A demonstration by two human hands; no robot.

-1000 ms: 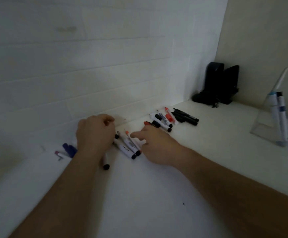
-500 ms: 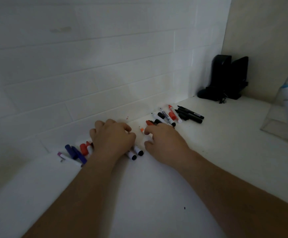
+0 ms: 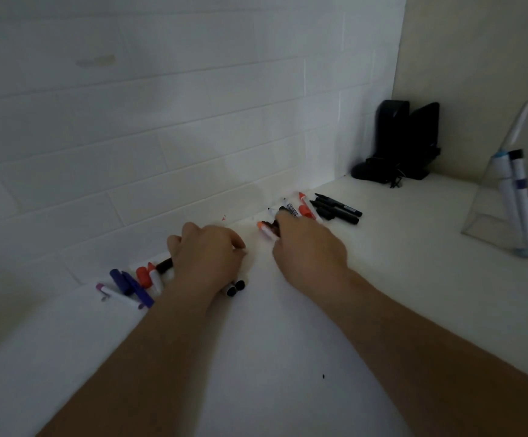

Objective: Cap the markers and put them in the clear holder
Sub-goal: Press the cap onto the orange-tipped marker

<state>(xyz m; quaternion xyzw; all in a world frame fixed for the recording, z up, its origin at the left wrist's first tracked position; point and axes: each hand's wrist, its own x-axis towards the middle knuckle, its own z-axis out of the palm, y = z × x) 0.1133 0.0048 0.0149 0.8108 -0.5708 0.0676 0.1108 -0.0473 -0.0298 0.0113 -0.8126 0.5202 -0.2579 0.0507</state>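
Both hands lie knuckles-up on the white counter [image 3: 288, 357], close to the tiled wall [image 3: 162, 137].

Left hand [image 3: 207, 258]: fingers curled down over two white markers [image 3: 236, 287]; their black ends stick out under the wrist toward the camera, long axes running roughly away toward the wall. A black cap or marker end [image 3: 164, 265] shows at its left edge. Whether the fingers actually grip any of these can't be told – they're hidden under the palm.

Right hand [image 3: 308, 247]: fingers curled w/ tips at an orange-tipped marker [image 3: 264, 230] that points up-left; grip not clear, blurred.

Left cluster [image 3: 130, 285]: purple, blue & red markers side by side, mostly angled diagonally, upper-left to lower-right.

Far cluster [image 3: 303, 211] just beyond the right hand: red & white markers, then black markers [image 3: 338, 209] lying w/ tips up-left, bodies trailing right.

Clear holder [image 3: 489, 216] sits well apart at the right edge; two capped markers [image 3: 516, 200] stand in it nearly upright, leaning a bit.

Black object [image 3: 401, 143] in the corner.
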